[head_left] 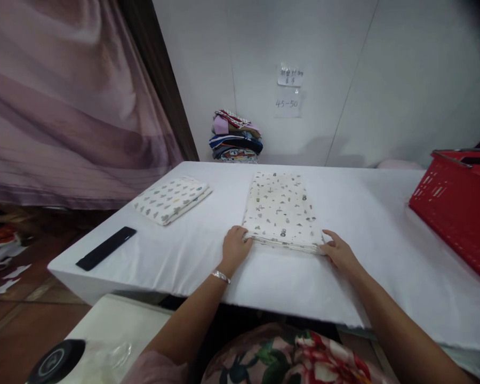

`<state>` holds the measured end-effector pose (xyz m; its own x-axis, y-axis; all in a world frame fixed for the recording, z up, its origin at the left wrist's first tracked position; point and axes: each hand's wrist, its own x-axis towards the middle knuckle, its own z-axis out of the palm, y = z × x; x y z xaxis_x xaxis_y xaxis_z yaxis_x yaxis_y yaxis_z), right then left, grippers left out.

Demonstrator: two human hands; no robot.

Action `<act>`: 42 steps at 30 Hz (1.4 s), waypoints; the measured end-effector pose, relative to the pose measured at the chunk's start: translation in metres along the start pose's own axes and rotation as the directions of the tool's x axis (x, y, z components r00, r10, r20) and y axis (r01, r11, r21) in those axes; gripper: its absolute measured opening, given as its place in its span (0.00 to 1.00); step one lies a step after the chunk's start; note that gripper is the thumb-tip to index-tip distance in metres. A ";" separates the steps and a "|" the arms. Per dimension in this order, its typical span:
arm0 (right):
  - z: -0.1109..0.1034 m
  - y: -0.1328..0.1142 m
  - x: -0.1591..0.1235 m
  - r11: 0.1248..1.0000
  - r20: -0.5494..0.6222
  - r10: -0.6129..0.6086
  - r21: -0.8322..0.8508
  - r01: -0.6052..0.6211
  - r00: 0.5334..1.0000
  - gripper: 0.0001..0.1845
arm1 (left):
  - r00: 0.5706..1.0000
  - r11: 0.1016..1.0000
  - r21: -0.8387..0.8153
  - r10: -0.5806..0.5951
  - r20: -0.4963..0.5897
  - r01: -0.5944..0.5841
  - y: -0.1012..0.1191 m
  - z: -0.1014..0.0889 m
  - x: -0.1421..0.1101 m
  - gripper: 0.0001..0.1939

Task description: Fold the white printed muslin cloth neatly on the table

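A folded white cloth (280, 208) with small grey-green prints lies flat on the white-covered table in front of me. My left hand (236, 246) pinches its near left corner, thumb and fingers closed on the layered edge. At the near right corner, my right hand (339, 253) grips the same edge between thumb and fingers. Several fabric layers show along the near fold. Off to the left rests a second folded white cloth (170, 200) with a grey cloud-like pattern, apart from both hands.
A dark flat strip (106, 248) lies near the left edge of the white table (176, 256). On the right stands a red plastic basket (456, 208). Stacked folded fabrics (237, 140) sit beyond the far edge, against the wall. A pink curtain (64, 106) hangs at left.
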<state>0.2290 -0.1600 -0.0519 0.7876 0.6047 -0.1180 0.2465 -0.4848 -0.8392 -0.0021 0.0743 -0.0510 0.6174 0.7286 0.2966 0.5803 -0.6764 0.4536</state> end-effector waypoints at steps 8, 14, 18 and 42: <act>0.000 -0.001 -0.005 0.997 0.040 -0.051 -0.051 0.053 0.998 0.33 | 0.993 0.989 -0.094 -0.112 0.025 0.114 0.001 -0.006 0.003 0.09; -0.002 -0.005 -0.018 0.977 0.094 -0.108 -0.172 0.123 0.990 0.34 | 0.997 0.997 -0.057 -0.055 0.049 0.057 -0.002 -0.014 -0.010 0.14; -0.004 -0.010 -0.029 0.964 0.125 -0.112 -0.228 0.139 0.986 0.35 | 0.998 0.999 -0.037 -0.015 0.066 0.017 -0.005 -0.020 -0.016 0.14; -0.026 0.006 -0.035 0.580 0.417 -0.422 -0.557 0.594 0.805 0.26 | 0.851 0.895 -0.126 0.445 0.279 -0.427 -0.051 -0.040 -0.016 0.27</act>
<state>0.2174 -0.2009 -0.0392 0.2941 0.9550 0.0379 0.9254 -0.2746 -0.2611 -0.0626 0.1018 -0.0455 0.9318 0.2887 0.2200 0.1888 -0.9032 0.3855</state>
